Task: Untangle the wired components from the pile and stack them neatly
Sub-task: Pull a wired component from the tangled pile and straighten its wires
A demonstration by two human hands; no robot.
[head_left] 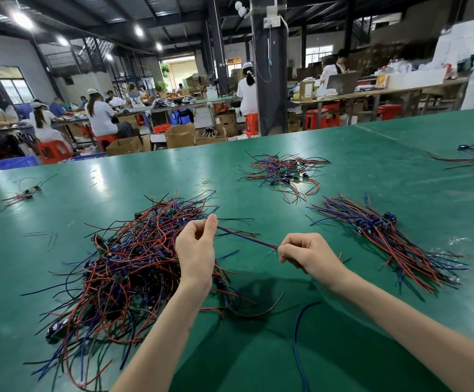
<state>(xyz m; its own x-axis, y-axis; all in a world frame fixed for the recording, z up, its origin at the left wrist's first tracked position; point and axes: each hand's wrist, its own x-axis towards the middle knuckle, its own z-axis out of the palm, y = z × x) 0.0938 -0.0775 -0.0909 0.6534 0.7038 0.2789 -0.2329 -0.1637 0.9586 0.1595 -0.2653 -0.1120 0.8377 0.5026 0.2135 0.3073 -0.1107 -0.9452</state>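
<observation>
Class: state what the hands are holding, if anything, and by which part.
Both pinch one blue-red wire strand: the left hand on the side toward the pile, the right hand nearer its loose end.

On the table (173,171), the tangled pile (134,264) lies left, the aligned stack (385,236) right, a smaller pile (284,172) behind between them, a small cluster (25,193) far left.

L hand (195,250) & R hand (303,251) each pinch the same blue-red wire (247,237), stretched straight btw them over the green bench (145,171). The tangled pile (134,267) lies under & left of L hand. An aligned stack (385,241) sits right of R hand, apart from it. A smaller heap (284,172) lies beyond both hands.
</observation>
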